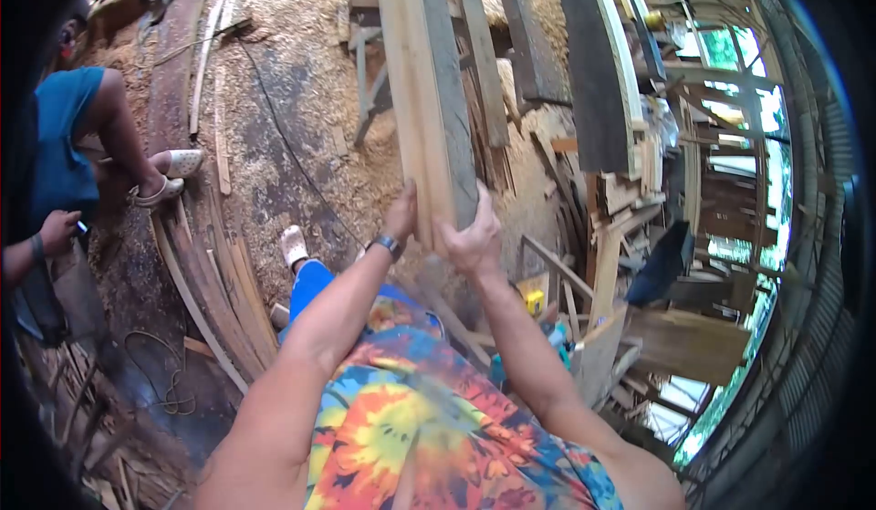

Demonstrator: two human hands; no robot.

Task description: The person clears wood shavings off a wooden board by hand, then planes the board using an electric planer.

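Observation:
A long, thick wooden plank (417, 99) runs away from me, with a pale planed face on the left and a grey, rougher face on the right. My left hand (401, 216) grips the left edge of its near end, fingers partly hidden behind the wood. On the opposite edge my right hand (474, 236) is closed round the same end, thumb on the pale face. Beneath the plank's far part stands a wooden trestle (365, 77), partly covered from view.
Wood shavings (292, 99) cover much of the floor, crossed by a dark cord (283, 136). At left sits another person in teal shorts (68, 136). Long strips (219, 282) lie near my feet. Dark boards (593, 63) and stacked offcuts (620, 195) stand right; a yellow tape measure-like object (535, 302) is nearby.

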